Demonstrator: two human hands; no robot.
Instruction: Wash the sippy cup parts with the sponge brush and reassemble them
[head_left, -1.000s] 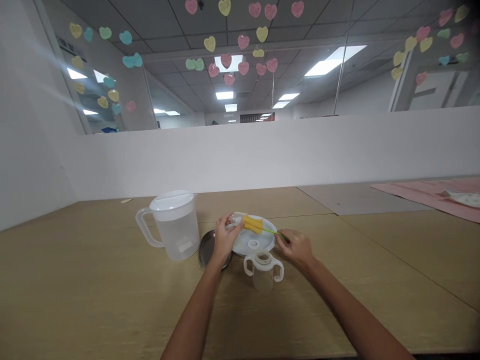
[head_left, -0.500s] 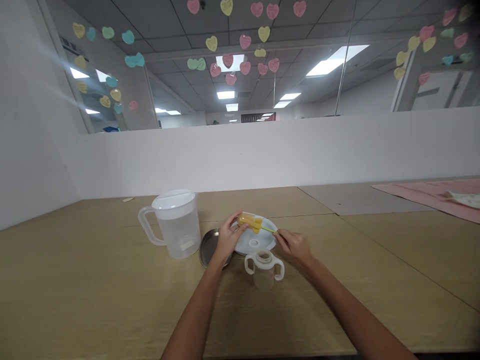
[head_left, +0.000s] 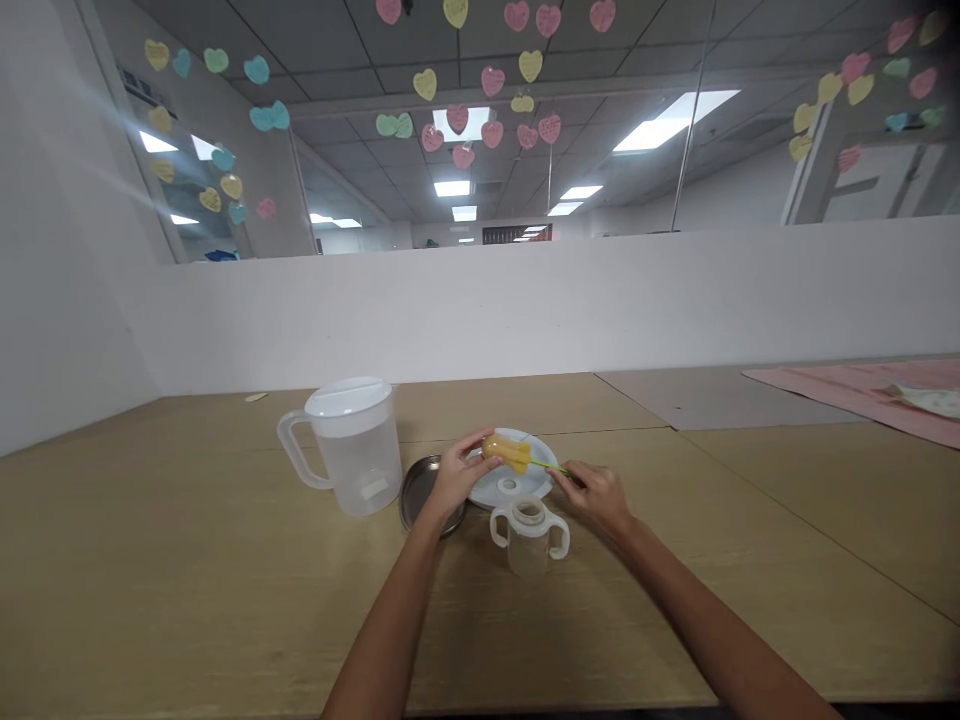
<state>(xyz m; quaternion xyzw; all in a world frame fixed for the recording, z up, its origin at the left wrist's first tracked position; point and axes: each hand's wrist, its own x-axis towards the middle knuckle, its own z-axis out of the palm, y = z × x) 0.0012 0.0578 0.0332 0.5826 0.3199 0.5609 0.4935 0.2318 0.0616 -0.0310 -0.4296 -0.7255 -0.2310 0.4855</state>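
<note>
My left hand [head_left: 459, 476] is closed round a translucent yellow piece [head_left: 507, 451], rounded at one end and flared like rocket fins at the other. A thin bright-green stick [head_left: 546, 465] is pinched in my right hand [head_left: 596, 494]; its left end meets the flared end of the yellow piece, and whether it enters it I cannot tell. Just below the hands stands a clear, topless cup with two white handles [head_left: 529, 540]. Behind it and under the yellow piece lies a white plate [head_left: 489, 494] with a small white ring [head_left: 508, 485] on it.
Left of the plate is a round metal dish [head_left: 417, 490], partly covered by my left wrist. A clear lidded pitcher [head_left: 365, 460] stands farther left. A pink cloth [head_left: 817, 380] lies at the far right, before a low white wall [head_left: 480, 310] with windows above.
The yellow piece has turned a little and shifted slightly right. My right hand and the green stick have also moved slightly right.
</note>
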